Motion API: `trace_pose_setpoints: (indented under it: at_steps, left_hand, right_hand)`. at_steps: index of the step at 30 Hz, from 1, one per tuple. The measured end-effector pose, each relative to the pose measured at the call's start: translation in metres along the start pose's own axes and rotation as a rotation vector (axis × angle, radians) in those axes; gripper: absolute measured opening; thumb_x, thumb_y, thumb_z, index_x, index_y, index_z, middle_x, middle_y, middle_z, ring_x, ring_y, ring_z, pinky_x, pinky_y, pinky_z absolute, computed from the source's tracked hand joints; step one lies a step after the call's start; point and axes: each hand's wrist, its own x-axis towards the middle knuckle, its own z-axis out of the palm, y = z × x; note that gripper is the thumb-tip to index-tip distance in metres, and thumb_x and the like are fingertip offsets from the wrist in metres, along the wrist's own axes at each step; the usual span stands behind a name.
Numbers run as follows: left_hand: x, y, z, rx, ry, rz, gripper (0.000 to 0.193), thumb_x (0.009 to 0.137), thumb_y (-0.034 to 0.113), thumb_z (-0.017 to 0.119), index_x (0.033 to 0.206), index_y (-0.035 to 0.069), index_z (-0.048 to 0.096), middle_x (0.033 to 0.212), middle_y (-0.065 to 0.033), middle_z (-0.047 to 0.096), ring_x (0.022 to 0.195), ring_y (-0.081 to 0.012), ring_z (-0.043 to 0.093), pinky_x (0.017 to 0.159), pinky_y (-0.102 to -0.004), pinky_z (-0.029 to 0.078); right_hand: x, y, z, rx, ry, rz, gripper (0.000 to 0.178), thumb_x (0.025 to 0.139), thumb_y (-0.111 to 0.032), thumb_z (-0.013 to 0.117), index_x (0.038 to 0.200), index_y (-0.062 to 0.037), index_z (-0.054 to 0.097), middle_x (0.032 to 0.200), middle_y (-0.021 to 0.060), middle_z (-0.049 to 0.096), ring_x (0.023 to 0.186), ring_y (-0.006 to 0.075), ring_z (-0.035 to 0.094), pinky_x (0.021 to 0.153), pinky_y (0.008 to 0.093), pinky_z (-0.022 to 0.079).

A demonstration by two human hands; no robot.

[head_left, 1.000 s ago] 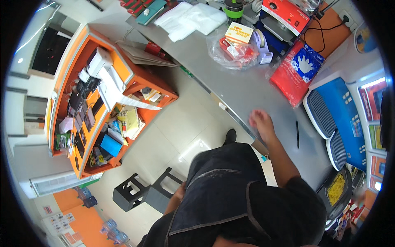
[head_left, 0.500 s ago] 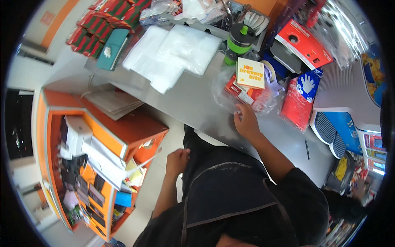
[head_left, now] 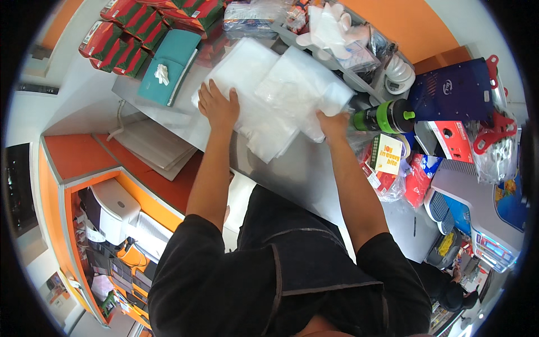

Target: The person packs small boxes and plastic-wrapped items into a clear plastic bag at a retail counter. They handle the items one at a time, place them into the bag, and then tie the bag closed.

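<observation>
Two overlapping stacks of flat, whitish clear plastic bags lie on the steel counter: a left stack and a right stack. My left hand rests flat on the left stack's near-left edge, fingers spread. At the near-right corner of the right stack, my right hand is closed with its thumb over the plastic; its other fingers are mostly hidden. Just right of that hand lies a black and green bottle. A small cream box sits on red packets in clear plastic nearby.
A teal notebook and red-green boxes sit at the far left. Behind the bags is a grey tray with plastic gloves and small items. A red glove packet lies right. An orange cabinet stands below left.
Both hands have moved forward onto the plastic bags: the left from beside my body, the right from near the cream box. The view has shifted and turned.
</observation>
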Motion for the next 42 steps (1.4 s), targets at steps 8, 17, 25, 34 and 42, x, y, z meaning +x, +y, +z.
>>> trace_pose_setpoints:
  at_steps: [8,17,25,34,42]
  left_hand:
    - [0.073,-0.011,-0.044,0.169,-0.529,-0.2,0.085,0.075,0.055,0.077,0.142,0.008,0.052,0.138,-0.0139,0.048,0.13,-0.0377,0.042,0.105,-0.0549,0.032]
    - [0.037,-0.042,-0.046,0.011,-0.381,-0.3,0.081,0.074,0.048,0.08,0.137,0.007,0.051,0.142,-0.0146,0.046,0.134,-0.0351,0.041,0.11,-0.0537,0.031]
    - [-0.115,-0.04,-0.119,-0.507,0.065,-0.043,0.054,0.086,0.02,0.073,0.133,0.003,0.053,0.14,-0.0213,0.05,0.132,-0.0376,0.047,0.111,-0.0458,0.038]
    - [-0.309,-0.145,-0.267,0.455,0.346,-0.828,0.095,0.078,0.034,0.082,0.148,-0.002,0.03,0.147,-0.0296,0.037,0.136,-0.0459,0.036,0.107,-0.0583,0.028]
    - [-0.349,-0.166,-0.322,-0.073,0.194,-1.085,0.11,0.07,0.027,0.087,0.152,-0.005,0.02,0.137,-0.0316,0.041,0.122,-0.0451,0.052,0.106,-0.049,0.043]
  right_hand:
    - [-0.054,-0.045,-0.059,1.265,-0.488,0.219,0.057,0.076,0.005,0.063,0.131,0.0071,0.05,0.121,0.0168,0.062,0.107,0.0279,0.065,0.092,0.0415,0.055]
    - [-0.039,-0.125,-0.082,1.222,-0.757,-0.125,0.043,0.085,0.001,0.058,0.128,0.0087,0.053,0.12,0.0174,0.064,0.109,0.0258,0.065,0.093,0.0368,0.054]
    - [-0.067,-0.045,0.009,0.058,-0.339,-0.544,0.063,0.094,-0.032,0.068,0.142,0.0005,0.045,0.145,0.0248,0.045,0.134,0.0389,0.045,0.11,0.0529,0.038]
    - [-0.153,0.009,-0.011,-0.316,-0.368,-0.824,0.075,0.091,-0.042,0.067,0.149,-0.0028,0.038,0.152,0.0324,0.03,0.141,0.0469,0.032,0.115,0.0575,0.028]
    - [-0.185,0.023,-0.031,-0.022,-0.294,-1.016,0.068,0.091,-0.03,0.068,0.147,-0.0021,0.04,0.155,0.0327,0.025,0.144,0.048,0.027,0.117,0.0556,0.026]
